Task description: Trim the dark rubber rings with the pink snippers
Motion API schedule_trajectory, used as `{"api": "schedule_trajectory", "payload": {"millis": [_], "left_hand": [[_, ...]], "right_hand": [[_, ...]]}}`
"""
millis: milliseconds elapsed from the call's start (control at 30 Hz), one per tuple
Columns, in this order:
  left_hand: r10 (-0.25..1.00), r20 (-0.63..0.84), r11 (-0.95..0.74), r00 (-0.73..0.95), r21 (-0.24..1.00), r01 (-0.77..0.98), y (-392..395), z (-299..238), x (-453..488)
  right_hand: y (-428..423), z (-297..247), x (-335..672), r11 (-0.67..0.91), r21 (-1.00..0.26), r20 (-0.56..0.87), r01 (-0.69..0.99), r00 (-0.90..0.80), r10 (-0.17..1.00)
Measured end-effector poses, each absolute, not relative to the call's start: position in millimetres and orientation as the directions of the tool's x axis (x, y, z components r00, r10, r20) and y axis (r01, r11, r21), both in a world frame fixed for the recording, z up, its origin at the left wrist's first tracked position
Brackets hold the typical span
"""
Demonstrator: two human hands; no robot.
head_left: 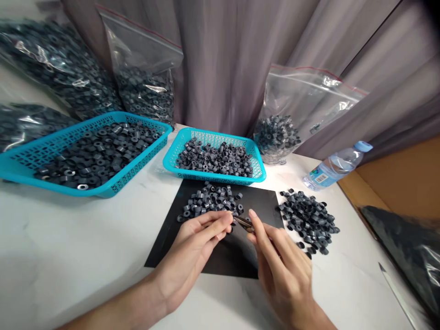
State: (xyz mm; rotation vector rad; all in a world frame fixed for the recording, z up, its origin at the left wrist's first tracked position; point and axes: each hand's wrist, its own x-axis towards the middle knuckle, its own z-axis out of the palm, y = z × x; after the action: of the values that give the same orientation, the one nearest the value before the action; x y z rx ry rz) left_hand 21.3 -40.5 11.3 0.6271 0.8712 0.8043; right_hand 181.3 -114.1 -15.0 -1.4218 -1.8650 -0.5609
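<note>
My left hand (202,233) is closed in a pinch above a black mat (172,238); its fingers hide most of what they grip. My right hand (282,261) is wrapped around a slim, pointed metal tool (244,223), whose tip meets my left fingertips. Just beyond the hands, a pile of small dark grey ring-shaped pieces (209,199) lies on the mat. To the right, a second pile of dark rings (307,220) rests on the white table, partly behind my right hand.
Behind the mat stands a blue basket (215,176) of dark pieces, with a larger blue basket (106,189) at left. Zip bags (146,87) of pieces lean against the curtain (220,64). A water bottle (338,165) is at right, near a cardboard box (405,178).
</note>
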Motion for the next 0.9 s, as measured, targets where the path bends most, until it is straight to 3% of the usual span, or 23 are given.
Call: {"api": "schedule_trajectory", "payload": {"millis": [900], "left_hand": [[0.744, -0.377, 0.604, 0.552, 0.734, -0.312, -36.3, 13.6, 16.6]], "right_hand": [[-115.1, -17.3, 186.3, 0.312, -0.099, 0.745, 0.945, -0.138, 0.653]]}}
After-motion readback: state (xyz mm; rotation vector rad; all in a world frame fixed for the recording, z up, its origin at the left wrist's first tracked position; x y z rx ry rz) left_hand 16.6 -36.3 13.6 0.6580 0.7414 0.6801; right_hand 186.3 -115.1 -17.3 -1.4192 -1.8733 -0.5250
